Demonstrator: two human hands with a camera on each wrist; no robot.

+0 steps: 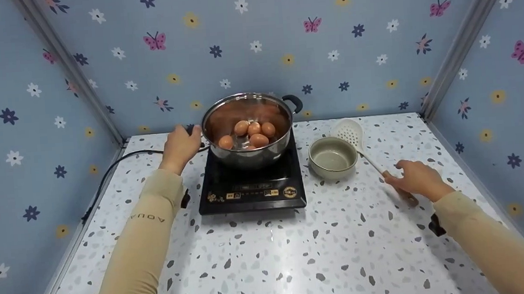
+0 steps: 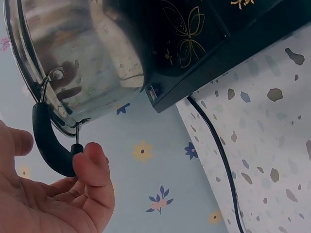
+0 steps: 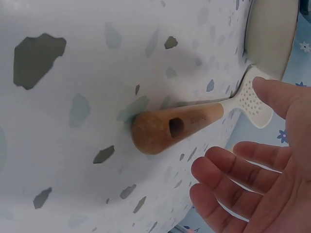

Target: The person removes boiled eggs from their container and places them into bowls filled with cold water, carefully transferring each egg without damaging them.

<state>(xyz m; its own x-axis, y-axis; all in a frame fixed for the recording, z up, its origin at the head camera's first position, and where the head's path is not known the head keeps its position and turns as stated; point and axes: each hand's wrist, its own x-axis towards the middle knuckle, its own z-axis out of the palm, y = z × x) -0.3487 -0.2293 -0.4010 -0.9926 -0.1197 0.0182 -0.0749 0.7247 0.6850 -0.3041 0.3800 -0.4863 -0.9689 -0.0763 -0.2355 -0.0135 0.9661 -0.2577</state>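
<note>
A steel pot (image 1: 251, 157) holding several brown eggs (image 1: 259, 140) stands on a black induction cooker (image 1: 252, 198). My left hand (image 1: 182, 145) is at the pot's left side. In the left wrist view, its loosely bent fingers (image 2: 92, 170) meet the end of the black pot handle (image 2: 46, 141), while the thumb stays slightly apart. A skimmer (image 1: 371, 160) with a white perforated head and wooden handle (image 3: 180, 126) lies on the table. Over that handle hovers my right hand (image 1: 419, 180), thumb and fingers spread, holding nothing.
A grey-green bowl (image 1: 333, 158) stands right of the cooker, beside the skimmer's head. A black power cord (image 1: 107, 171) runs left from the cooker. Flower-patterned panels (image 1: 255, 50) enclose the speckled table (image 1: 334, 252) at the back and both sides.
</note>
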